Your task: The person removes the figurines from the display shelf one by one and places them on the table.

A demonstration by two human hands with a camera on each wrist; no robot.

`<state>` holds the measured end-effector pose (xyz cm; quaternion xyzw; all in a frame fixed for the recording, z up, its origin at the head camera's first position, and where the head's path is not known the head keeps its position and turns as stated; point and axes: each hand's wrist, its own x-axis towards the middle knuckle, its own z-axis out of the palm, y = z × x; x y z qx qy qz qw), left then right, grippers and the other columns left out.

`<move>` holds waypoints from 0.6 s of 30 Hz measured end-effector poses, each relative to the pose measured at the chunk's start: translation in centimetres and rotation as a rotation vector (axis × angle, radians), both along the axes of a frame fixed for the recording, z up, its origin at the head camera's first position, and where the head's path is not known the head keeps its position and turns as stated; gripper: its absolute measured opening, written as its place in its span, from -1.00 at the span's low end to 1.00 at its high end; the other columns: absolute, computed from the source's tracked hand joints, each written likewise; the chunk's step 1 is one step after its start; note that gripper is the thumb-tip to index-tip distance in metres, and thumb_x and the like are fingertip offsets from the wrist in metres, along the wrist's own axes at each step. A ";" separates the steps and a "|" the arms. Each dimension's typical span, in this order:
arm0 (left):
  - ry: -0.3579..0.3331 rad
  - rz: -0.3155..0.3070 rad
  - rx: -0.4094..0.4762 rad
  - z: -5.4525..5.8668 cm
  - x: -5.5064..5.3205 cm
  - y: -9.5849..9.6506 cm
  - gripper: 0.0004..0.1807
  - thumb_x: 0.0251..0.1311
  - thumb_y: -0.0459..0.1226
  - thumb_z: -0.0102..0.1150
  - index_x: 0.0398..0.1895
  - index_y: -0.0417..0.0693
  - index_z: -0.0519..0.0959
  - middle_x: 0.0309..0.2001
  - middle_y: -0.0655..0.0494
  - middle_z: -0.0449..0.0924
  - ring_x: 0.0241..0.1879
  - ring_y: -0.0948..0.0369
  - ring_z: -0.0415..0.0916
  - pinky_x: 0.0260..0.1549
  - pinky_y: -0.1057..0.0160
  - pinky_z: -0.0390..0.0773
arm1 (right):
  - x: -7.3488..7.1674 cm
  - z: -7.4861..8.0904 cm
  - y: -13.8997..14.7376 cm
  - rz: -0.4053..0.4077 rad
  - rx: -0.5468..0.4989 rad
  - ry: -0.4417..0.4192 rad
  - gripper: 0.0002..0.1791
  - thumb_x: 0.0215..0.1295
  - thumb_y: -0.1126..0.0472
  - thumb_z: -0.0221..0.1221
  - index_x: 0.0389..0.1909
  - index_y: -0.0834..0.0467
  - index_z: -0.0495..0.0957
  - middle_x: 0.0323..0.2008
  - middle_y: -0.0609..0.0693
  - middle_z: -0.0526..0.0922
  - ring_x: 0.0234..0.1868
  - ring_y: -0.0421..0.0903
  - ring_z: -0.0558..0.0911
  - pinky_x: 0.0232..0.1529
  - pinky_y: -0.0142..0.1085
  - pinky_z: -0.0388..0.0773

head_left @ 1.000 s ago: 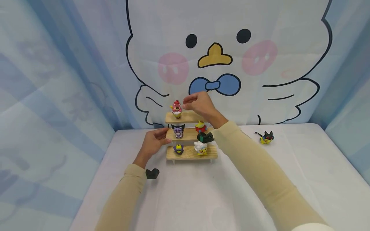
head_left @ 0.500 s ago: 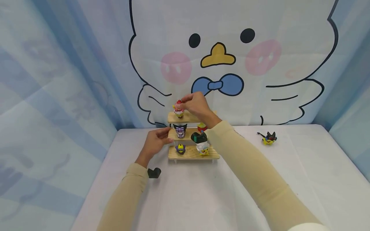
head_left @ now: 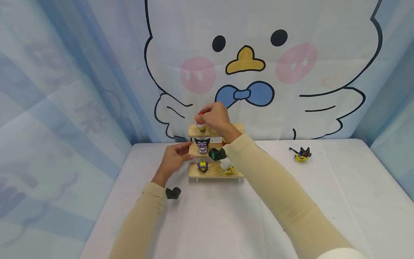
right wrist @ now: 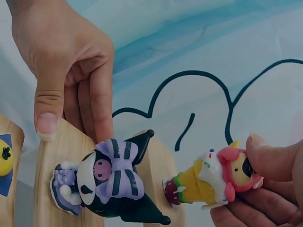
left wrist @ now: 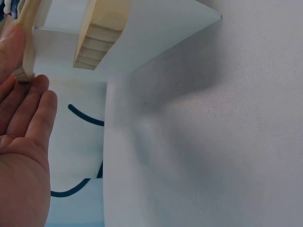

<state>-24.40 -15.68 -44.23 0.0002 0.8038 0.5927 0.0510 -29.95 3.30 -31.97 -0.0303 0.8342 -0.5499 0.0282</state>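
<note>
A small three-tier wooden display shelf (head_left: 215, 175) stands at the back of the table. My left hand (head_left: 173, 158) grips the left end of its middle tier, thumb on top and fingers underneath, as the left wrist view shows. On the top tier, at the left, is a pink figurine (right wrist: 208, 176) with a white and yellow lower part. My right hand (head_left: 216, 117) pinches it by the head between thumb and fingers; its foot is right at the board. Below it on the middle tier stands a black-eared figurine (right wrist: 113, 177) with a purple striped bow.
The lowest tier bears a yellow-and-purple figurine (head_left: 202, 166) and a white-topped yellow figurine (head_left: 227, 167). A red figurine (head_left: 223, 142) is mostly hidden behind the right wrist. A black-and-yellow figurine (head_left: 302, 154) lies on the table at right. A printed curtain (head_left: 245, 21) hangs behind.
My right hand has moved left from beside the pink figurine and closed its fingers on the figurine's head. The left hand keeps its grip on the shelf. The view has shifted slightly.
</note>
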 end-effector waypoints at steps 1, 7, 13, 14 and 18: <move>-0.002 0.001 0.000 0.1 0.0 0.0 -0.32 0.21 -0.46 0.43 0.43 -0.17 0.49 0.43 -0.11 0.52 0.45 0.03 0.47 0.39 0.15 0.55 | 0.0 0.0 0.0 -0.005 0.011 0.009 -0.71 0.29 0.15 0.45 -0.05 0.21 0.74 -0.12 0.13 0.81 -0.12 -0.01 0.74 -0.22 -0.28 0.67; -0.010 0.001 -0.018 0.2 0.2 0.3 -0.33 0.21 -0.46 0.43 0.42 -0.15 0.50 0.42 -0.10 0.53 0.44 0.04 0.48 0.37 0.14 0.57 | 0.2 -0.1 0.1 -0.029 0.071 0.047 -0.75 0.30 0.13 0.44 -0.13 0.21 0.78 -0.13 0.12 0.80 -0.10 0.00 0.70 -0.25 -0.27 0.63; 0.016 -0.004 -0.028 0.1 0.0 0.3 -0.33 0.21 -0.46 0.43 0.42 -0.16 0.50 0.41 -0.11 0.54 0.44 0.03 0.49 0.37 0.12 0.57 | 0.0 -0.1 0.4 -0.046 0.069 0.077 -0.76 0.30 0.14 0.44 -0.14 0.22 0.77 -0.14 0.13 0.82 -0.13 0.00 0.74 -0.28 -0.28 0.64; 0.016 -0.002 -0.029 0.1 0.1 0.2 -0.33 0.21 -0.46 0.43 0.42 -0.17 0.50 0.41 -0.11 0.53 0.44 0.03 0.49 0.37 0.12 0.57 | 0.0 -0.1 0.5 -0.044 0.064 0.079 -0.76 0.30 0.15 0.44 -0.14 0.23 0.77 -0.14 0.13 0.82 -0.14 0.00 0.75 -0.29 -0.29 0.64; 0.009 0.003 -0.025 0.1 0.0 0.2 -0.32 0.21 -0.45 0.44 0.43 -0.17 0.49 0.42 -0.11 0.53 0.44 0.03 0.48 0.39 0.13 0.56 | 0.0 0.2 0.8 -0.042 0.063 0.080 -0.77 0.33 0.17 0.42 -0.14 0.24 0.77 -0.15 0.14 0.81 -0.18 0.00 0.76 -0.33 -0.31 0.63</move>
